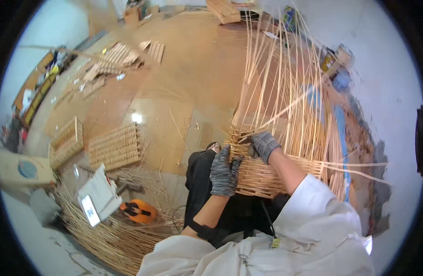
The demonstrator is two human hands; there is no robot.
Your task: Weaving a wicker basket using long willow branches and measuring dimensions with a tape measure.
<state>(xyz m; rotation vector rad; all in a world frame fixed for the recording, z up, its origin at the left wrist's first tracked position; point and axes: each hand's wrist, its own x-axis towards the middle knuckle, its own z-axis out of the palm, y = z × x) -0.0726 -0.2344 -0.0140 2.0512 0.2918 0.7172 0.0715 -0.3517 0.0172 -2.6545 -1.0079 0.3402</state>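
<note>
A half-woven wicker panel (262,177) rests across my lap, with many long pale rods (292,106) fanning up and away from its far side. My left hand (225,172), in a grey knitted glove, grips the panel's left edge, its fingers curled over the weave. At the top left corner of the weave, my right hand (265,146), gloved the same way, has its fingers closed among the rods. What sits inside those fingers is hidden. One loose rod slants from near this hand up to the right, and two rod ends stick out past the panel's right side.
To the left lie a finished woven panel (113,146) and a shallow wicker tray (66,142). Nearer are a lit phone (89,210) on a white stand, an orange round object (140,210) and a rod heap (101,239). A wall (391,101) stands at right.
</note>
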